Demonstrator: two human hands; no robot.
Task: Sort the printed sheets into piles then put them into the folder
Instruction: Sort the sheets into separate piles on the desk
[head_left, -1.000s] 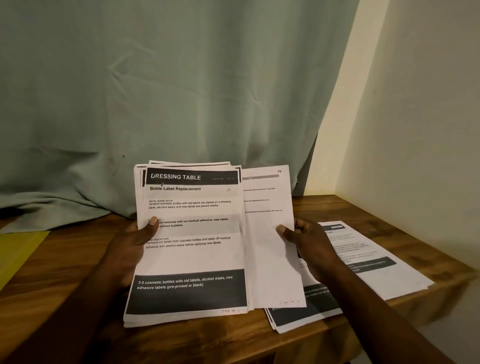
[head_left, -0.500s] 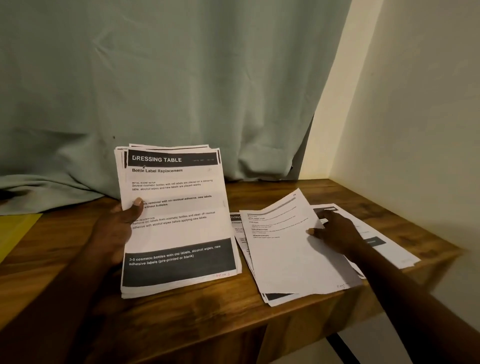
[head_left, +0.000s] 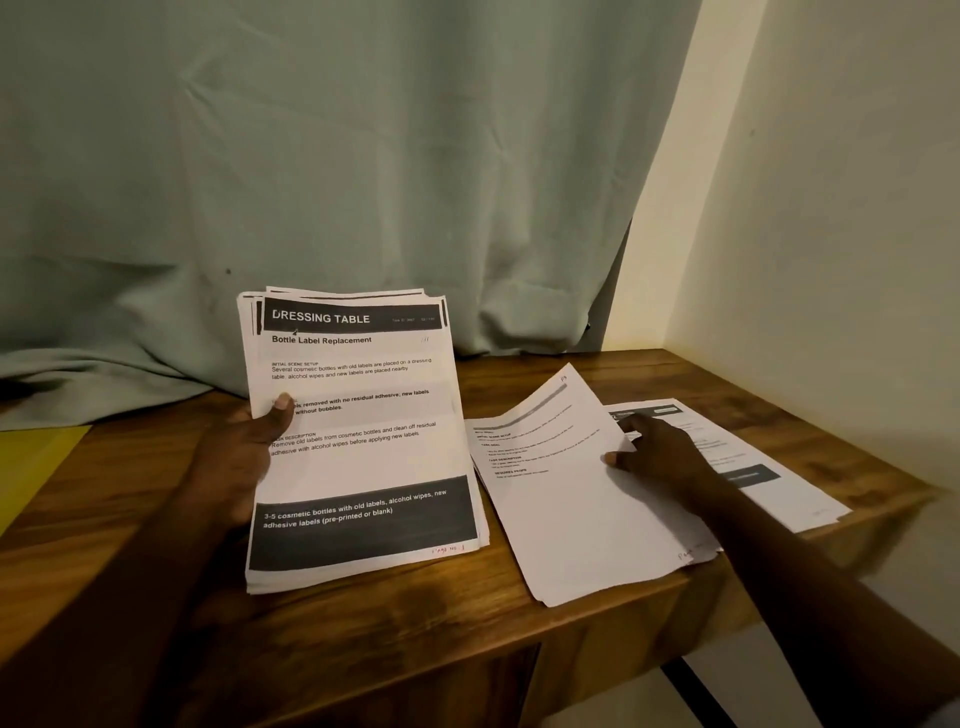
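My left hand (head_left: 244, 447) grips the stack of sheets (head_left: 363, 467), tilted up on the wooden table (head_left: 415, 623) (top page headed DRESSING TABLE). My right hand (head_left: 660, 457) pinches a single sheet (head_left: 571, 519) by its edge, just beside another pile (head_left: 769, 467).

white black-banded sheets (head_left: 363, 441), yellow folder (head_left: 31, 462), brown table (head_left: 415, 623)

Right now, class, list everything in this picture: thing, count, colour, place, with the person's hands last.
stack of printed sheets: one, white with dark bands, centre, tilted up over table
loose sheet: one, white, right of stack
flat pile: one, white with dark bar, table's right end
yellow folder: one, yellow, table's left edge
table: one, brown wood
curtain: one, pale green, behind table
wall: one, cream, right
left hand: one, grips stack
right hand: one, pinches loose sheet's edge
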